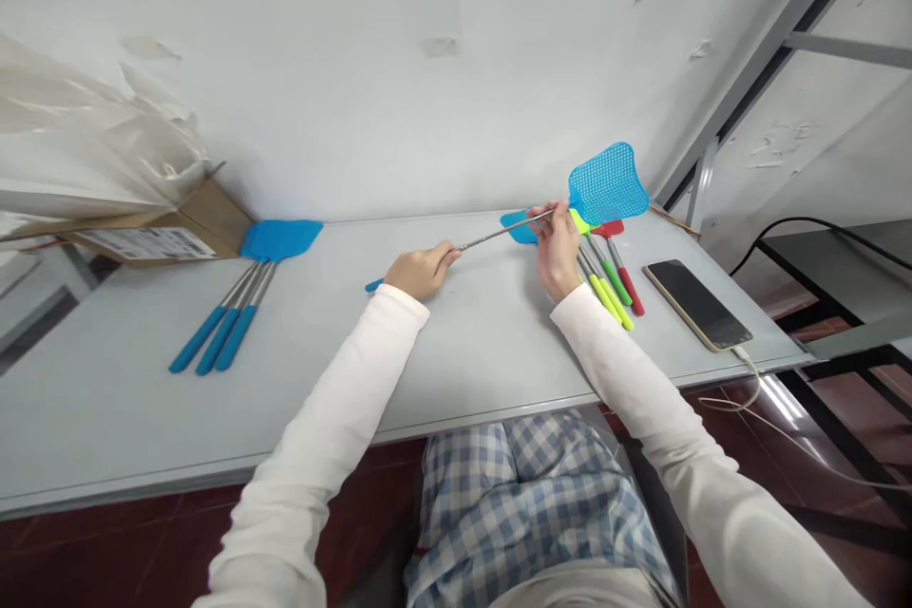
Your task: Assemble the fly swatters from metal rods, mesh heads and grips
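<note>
A blue fly swatter [608, 182] with a thin metal rod is held across the table in both hands. My left hand [420, 270] is closed round its handle, whose blue end shows past the wrist. On the rod close to the mesh head, my right hand [558, 247] pinches with its fingers. Beneath and beside the right hand lie yellow-green swatters [605, 294], a green one [617, 280] and a red one [628, 283]; a blue swatter head [519, 226] is partly hidden there. Several blue swatters [235, 323] lie stacked at the left.
A cardboard box [171, 226] with plastic wrapping [142, 114] stands at the back left. Right of the swatters, a phone [696, 304] is plugged into a white cable [748, 370] that hangs over the table edge. The white wall [342, 66] rises directly behind the table [456, 370].
</note>
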